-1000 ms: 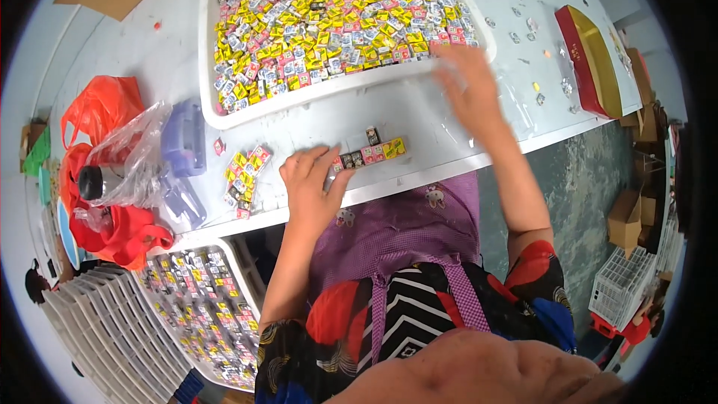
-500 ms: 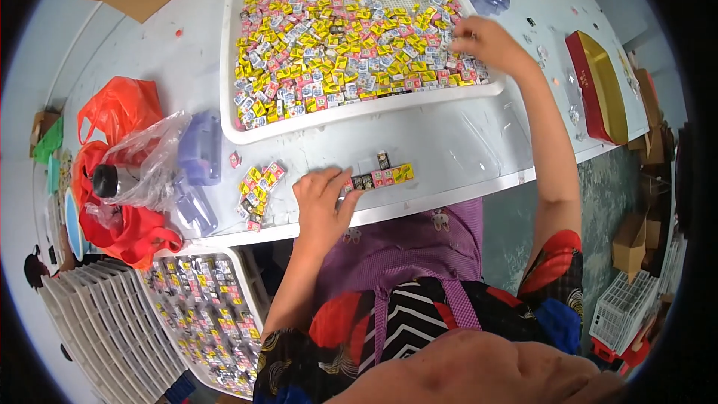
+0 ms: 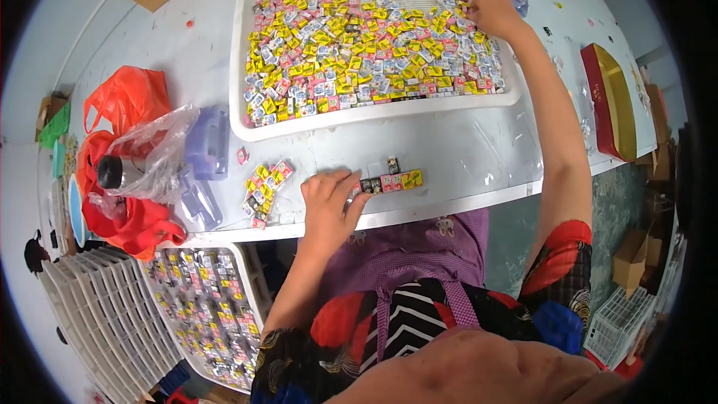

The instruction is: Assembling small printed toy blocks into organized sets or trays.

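Note:
A short row of tiny printed boxes [image 3: 393, 182], black, pink and yellow, lies near the table's front edge. My left hand [image 3: 329, 198] grips its left end between thumb and fingers. Just behind the row stands a single dark little box [image 3: 393, 165]. At the far right side of a large white tray [image 3: 314, 127], my right hand [image 3: 493, 11] has its fingers bent together among loose boxes [image 3: 359, 52] in yellow, pink and white; whether one is between the fingertips is hidden. Left of my left hand sits a small cluster of the same boxes [image 3: 264, 193].
Red bags [image 3: 131, 97], a dark-capped bottle [image 3: 112, 172] and clear plastic trays [image 3: 207, 142] crowd the table's left. A red-and-gold box lid [image 3: 609, 101] lies at the right. Below the edge are a filled tray [image 3: 206, 307] and stacked white trays [image 3: 105, 314].
My right hand has moved farther back along the tray's right side. My left hand stays at the row's left end. The whole view has shifted slightly.

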### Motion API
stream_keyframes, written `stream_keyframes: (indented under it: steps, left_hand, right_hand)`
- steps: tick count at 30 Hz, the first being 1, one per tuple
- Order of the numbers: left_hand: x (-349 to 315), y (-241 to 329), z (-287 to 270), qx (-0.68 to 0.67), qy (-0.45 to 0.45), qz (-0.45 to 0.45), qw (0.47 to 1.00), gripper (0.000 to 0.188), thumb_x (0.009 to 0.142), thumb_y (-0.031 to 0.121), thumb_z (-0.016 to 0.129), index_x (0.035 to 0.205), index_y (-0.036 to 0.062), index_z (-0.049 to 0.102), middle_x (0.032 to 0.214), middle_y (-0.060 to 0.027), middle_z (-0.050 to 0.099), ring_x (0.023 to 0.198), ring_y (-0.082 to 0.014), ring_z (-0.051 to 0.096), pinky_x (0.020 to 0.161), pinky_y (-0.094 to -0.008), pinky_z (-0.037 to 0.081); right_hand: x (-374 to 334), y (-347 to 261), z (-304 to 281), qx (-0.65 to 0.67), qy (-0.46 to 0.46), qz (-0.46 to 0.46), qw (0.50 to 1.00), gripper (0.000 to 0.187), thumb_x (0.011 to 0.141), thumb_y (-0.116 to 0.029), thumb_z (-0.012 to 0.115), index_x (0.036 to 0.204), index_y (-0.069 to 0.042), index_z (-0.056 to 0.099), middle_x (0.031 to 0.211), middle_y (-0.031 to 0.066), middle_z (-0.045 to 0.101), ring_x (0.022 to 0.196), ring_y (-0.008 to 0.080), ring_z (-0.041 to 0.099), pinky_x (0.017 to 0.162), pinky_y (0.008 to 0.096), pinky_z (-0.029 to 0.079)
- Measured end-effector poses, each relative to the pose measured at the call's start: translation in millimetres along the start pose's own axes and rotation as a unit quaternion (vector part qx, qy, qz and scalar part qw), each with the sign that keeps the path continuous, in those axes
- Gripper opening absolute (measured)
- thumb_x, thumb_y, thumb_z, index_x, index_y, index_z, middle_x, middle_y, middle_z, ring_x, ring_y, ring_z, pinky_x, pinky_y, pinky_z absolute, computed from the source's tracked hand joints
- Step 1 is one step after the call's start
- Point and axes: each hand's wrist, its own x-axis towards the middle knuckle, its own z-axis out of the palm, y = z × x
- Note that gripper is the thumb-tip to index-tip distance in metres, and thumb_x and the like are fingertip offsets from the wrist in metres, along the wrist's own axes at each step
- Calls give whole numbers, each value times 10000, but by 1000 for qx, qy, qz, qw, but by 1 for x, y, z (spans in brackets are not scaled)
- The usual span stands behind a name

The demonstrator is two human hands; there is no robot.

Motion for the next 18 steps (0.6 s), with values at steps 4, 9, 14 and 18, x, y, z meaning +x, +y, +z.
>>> stream_keyframes:
  steps: [4,9,14,18]
  left_hand:
    - [-1,0,-1,-5,2,9,1000,358,727,188,729,1056,70,652,1028,-64,584,957,-249,498,852,-366,335]
    - [-1,-3,1,-4,-2,8,1000,352,734,195,719,1054,68,649,1030,-64,582,960,-252,502,849,-369,337]
    - [4,1,1,-6,5,17,1000,358,719,186,729,1049,73,646,1024,-73,588,951,-256,516,836,-363,350]
    - [7,1,3,-18,3,19,1000,370,721,194,739,1054,68,638,1018,-55,585,967,-247,509,847,-371,344]
  right_hand:
    - [-10,-2,-8,109,54,-57,991,171,775,-170,632,881,-36,624,968,126,556,1005,308,521,824,444,446]
    - [-2,-55,-26,335,-11,-46,941,110,763,-95,627,776,-15,553,739,107,537,745,275,565,676,379,468]
    - [30,-87,4,309,182,-193,913,99,836,-84,579,881,-7,622,750,133,614,692,237,598,654,332,488]
    - [43,-136,-9,348,104,-221,905,164,803,-84,547,917,-7,636,890,221,620,860,386,593,786,434,477]
